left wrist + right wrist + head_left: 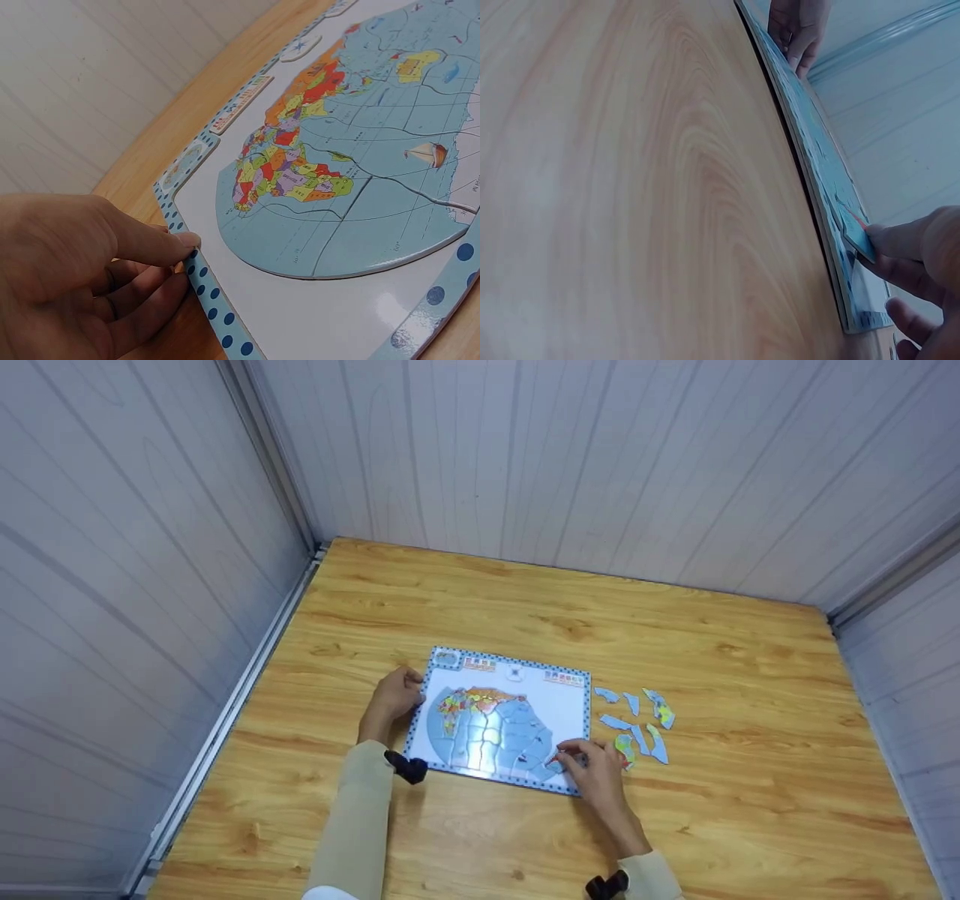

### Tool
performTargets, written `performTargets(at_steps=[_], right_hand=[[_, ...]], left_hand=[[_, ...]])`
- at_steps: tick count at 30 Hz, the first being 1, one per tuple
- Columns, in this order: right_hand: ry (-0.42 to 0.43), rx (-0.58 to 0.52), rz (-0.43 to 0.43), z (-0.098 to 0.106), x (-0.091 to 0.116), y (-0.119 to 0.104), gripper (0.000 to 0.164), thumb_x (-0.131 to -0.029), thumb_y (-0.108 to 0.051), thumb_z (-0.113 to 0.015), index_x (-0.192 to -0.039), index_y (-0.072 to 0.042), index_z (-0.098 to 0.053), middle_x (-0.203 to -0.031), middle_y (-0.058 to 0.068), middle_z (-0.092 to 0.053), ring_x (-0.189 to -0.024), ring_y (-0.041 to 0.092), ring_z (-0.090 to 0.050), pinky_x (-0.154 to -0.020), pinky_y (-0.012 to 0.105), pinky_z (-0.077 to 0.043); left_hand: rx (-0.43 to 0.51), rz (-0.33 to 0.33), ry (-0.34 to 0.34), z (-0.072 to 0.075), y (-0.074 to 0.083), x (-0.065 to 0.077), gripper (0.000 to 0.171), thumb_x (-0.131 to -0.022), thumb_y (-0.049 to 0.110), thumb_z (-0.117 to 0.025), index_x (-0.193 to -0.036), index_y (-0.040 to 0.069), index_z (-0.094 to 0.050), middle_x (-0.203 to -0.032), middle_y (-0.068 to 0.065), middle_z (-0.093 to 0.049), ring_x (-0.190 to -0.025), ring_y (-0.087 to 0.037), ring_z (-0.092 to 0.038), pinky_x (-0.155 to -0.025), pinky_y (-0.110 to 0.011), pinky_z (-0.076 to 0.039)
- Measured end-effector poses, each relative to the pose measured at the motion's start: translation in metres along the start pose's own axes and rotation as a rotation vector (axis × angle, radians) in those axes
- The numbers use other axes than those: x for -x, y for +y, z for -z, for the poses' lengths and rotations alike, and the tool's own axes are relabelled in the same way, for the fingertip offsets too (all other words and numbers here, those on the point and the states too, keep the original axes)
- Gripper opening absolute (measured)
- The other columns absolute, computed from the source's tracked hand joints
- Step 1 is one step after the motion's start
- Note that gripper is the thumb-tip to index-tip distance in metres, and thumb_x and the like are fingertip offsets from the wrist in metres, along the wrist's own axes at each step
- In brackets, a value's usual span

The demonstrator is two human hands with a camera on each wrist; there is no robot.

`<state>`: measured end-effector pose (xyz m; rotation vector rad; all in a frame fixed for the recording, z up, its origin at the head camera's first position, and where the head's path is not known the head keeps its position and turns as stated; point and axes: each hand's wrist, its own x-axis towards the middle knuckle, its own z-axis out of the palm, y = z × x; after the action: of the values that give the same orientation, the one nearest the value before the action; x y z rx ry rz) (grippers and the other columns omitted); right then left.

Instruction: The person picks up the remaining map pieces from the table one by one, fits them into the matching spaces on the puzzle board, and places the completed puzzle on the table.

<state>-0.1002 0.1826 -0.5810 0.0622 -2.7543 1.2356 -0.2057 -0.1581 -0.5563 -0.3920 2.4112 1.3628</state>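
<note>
Board point(566, 709) is pinched at its left edge by the left hand point(395, 695), handy against sliding; at the map's point(484, 731) lower right, the right hand point(600, 776) has a puzzle piece point(860, 241) clamped, so I'd match edges before pressing flat, loose pieces point(640, 739) lie just right of the board

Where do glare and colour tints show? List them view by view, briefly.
Head: bright white glare on the middle of the map; left wrist: whitish shine on the dotted border at lower right; right wrist: bluish cast over the wall, pale, washed-out table at lower left.
</note>
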Motion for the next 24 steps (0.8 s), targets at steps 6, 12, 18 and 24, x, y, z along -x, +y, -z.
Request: performTargets(at_steps=[6,12,18,24], right_hand=[[0.004,0.026,-0.015,-0.0028,-0.0003,-0.0026,0.010,-0.081,-0.017,-0.075,-0.091,-0.016,-0.074,-0.084,-0.004,-0.071,-0.087,0.017,-0.044,-0.079,0.035,-0.028],[0.036,0.066,0.045,-0.0064,0.0023,-0.0017,0.013,-0.079,-0.016,-0.077,-0.092,-0.016,-0.075,-0.089,-0.003,-0.072,-0.084,0.016,-0.043,-0.076,0.035,-0.027],[0.020,0.094,0.047,-0.0078,0.0022,-0.0016,0.014,-0.079,-0.018,-0.076,-0.093,-0.015,-0.075,-0.092,-0.001,-0.072,-0.085,0.018,-0.043,-0.077,0.037,-0.026],[-0.001,0.102,0.027,-0.0075,0.0020,-0.0019,0.014,-0.080,-0.018,-0.075,-0.094,-0.016,-0.075,-0.094,0.000,-0.071,-0.088,0.018,-0.044,-0.080,0.039,-0.026]], left_hand=[[0.001,0.000,-0.001,-0.0007,0.0007,0.0008,0.029,-0.088,0.003,-0.061,-0.116,0.007,-0.055,-0.105,-0.009,-0.055,-0.097,-0.023,-0.052,-0.085,-0.033,-0.044],[-0.028,-0.033,0.000,-0.0001,0.0002,0.0010,0.028,-0.087,0.002,-0.061,-0.115,0.005,-0.055,-0.105,-0.011,-0.056,-0.097,-0.024,-0.052,-0.085,-0.035,-0.043],[-0.018,-0.012,-0.009,0.0010,0.0006,0.0016,0.028,-0.088,0.003,-0.060,-0.115,0.006,-0.054,-0.103,-0.009,-0.054,-0.095,-0.023,-0.051,-0.082,-0.033,-0.042],[0.001,0.013,-0.012,0.0004,0.0017,0.0018,0.028,-0.089,0.003,-0.060,-0.116,0.008,-0.054,-0.105,-0.009,-0.055,-0.096,-0.023,-0.053,-0.084,-0.034,-0.044]])
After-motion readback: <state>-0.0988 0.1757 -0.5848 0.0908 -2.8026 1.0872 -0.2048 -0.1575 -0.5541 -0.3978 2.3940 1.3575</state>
